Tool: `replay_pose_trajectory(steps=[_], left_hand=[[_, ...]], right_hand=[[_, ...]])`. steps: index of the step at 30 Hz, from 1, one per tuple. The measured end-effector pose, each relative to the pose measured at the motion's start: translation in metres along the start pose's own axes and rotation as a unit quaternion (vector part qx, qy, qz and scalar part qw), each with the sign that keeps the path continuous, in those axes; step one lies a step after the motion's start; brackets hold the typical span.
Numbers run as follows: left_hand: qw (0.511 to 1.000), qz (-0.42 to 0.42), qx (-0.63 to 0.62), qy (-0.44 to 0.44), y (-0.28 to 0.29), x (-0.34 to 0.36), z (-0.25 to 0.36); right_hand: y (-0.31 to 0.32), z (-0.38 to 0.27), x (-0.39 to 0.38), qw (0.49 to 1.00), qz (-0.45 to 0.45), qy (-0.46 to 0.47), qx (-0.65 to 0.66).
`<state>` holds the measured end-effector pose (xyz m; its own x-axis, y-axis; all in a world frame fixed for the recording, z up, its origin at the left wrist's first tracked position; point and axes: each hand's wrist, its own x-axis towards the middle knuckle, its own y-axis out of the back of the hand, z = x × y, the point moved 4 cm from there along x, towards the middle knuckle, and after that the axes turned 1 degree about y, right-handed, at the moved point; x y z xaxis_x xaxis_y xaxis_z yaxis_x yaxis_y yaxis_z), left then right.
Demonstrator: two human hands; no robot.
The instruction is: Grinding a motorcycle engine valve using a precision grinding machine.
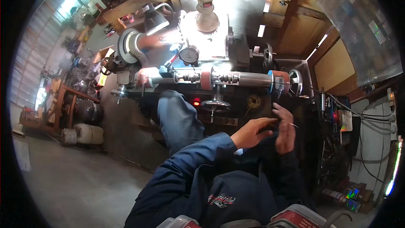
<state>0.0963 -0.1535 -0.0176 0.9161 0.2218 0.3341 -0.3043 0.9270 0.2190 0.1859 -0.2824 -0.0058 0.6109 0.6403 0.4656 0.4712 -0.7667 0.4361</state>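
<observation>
My left hand (256,131) is raised below the machine's right end, fingers loosely extended and thumb apart. My right hand (284,131) is beside it, fingertips upward; a thin silvery item (294,125) sticks out from its fingers, too small to name. Above them lies a long steel shaft assembly (257,79) with orange end pieces and a central orange ring (206,77). A dial gauge (189,55) stands over it, and handwheels (215,106) sit at front and right. A grinding-wheel housing (127,46) is at the back left.
A small red light (196,101) glows under the shaft. My bent leg (179,120) is against the machine front. Shelving with assorted parts (69,105) and white cylinders (86,134) stand left. Cables and a dark rack (333,131) are at the right, below a plastic-covered panel (358,33).
</observation>
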Motion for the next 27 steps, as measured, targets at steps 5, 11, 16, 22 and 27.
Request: replay_pose_trajectory(steps=[5,11,16,22,27], left_hand=[[0.994,-0.033,-0.080,0.063,0.033,-0.002,0.007],[0.960,0.272,-0.062,-0.023,0.136,0.028,0.020],[0.910,0.382,0.134,-0.092,0.196,0.032,0.011],[0.904,0.404,0.092,-0.108,0.179,0.026,-0.009],[0.893,0.418,0.126,-0.110,0.179,0.025,-0.006]], right_hand=[[-0.012,-0.053,0.070,0.985,-0.149,0.054,-0.063],[0.056,-0.018,0.139,0.988,0.108,0.021,-0.113],[0.033,0.050,0.154,0.950,0.003,-0.158,-0.268],[0.033,0.067,0.144,0.955,0.034,-0.141,-0.260],[0.033,0.063,0.146,0.955,0.038,-0.140,-0.259]])
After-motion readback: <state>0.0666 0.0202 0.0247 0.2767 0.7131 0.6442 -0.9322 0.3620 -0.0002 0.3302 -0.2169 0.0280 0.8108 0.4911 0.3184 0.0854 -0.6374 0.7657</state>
